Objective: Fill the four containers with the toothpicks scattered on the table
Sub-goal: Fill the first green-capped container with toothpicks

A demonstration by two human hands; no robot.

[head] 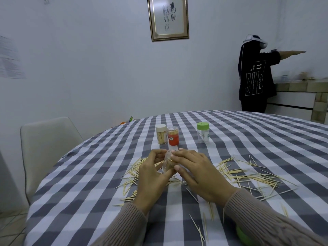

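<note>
My left hand (152,173) grips a clear plastic container (167,163) above the table, tilted, with toothpicks inside it. My right hand (197,173) pinches the toothpick bundle at the container's mouth. Loose toothpicks (252,176) lie scattered on the checked tablecloth to the right, and more toothpicks (132,172) lie to the left and near the front edge. Behind my hands stand a white-lidded container (161,134) full of toothpicks, a red container (173,136) and a green-lidded container (203,132) that looks nearly empty.
The round table (88,174) has a grey-and-white checked cloth. A pale chair (46,150) stands at the left. A green lid (244,236) lies near my right sleeve. A person in dark clothes (255,77) stands at a counter at the back right.
</note>
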